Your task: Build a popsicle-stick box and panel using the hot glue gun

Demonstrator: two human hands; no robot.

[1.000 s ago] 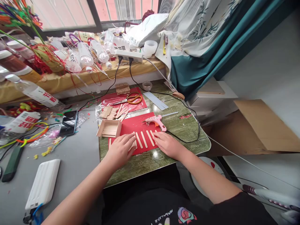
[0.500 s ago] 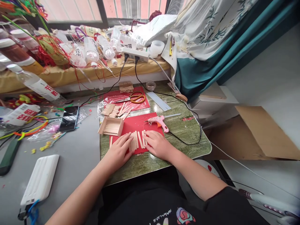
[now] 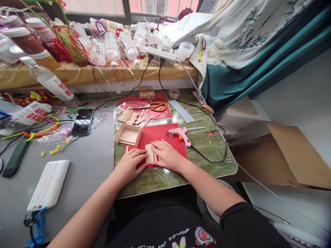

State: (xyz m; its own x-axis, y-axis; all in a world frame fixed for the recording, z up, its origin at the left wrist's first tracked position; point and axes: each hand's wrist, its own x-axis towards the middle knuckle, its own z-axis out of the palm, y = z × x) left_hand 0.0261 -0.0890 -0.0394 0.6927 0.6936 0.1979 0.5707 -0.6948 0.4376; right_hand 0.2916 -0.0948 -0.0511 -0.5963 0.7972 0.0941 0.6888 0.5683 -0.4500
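Observation:
Side by side on a red sheet (image 3: pixel 147 133) lies a row of wooden craft sticks (image 3: pixel 149 154). My left hand (image 3: pixel 131 163) rests at the row's left end, fingers stretched out, with the fingertips against the outer stick. From the right, my right hand (image 3: pixel 168 157) lies over part of the row with its fingers extended, hiding several sticks. One lone stick (image 3: pixel 127 149) shows beyond my left hand. Just behind that hand stands a small open wooden box (image 3: pixel 128 134). A pink hot glue gun (image 3: pixel 181 133) lies on the sheet past my right hand.
Scissors (image 3: pixel 155 104) and loose sticks (image 3: pixel 143 119) lie on a plastic-wrapped red packet behind the box. The glue gun's black cord (image 3: pixel 207 160) loops across the table's right side. A phone (image 3: pixel 82 122) and a white power bank (image 3: pixel 49 184) lie left. Bottles (image 3: pixel 55 84) crowd the sill.
The sticks in the row now lie closer together. My right hand has shifted left and covers more of them. My left hand stays at the row's left end. The view has shifted slightly.

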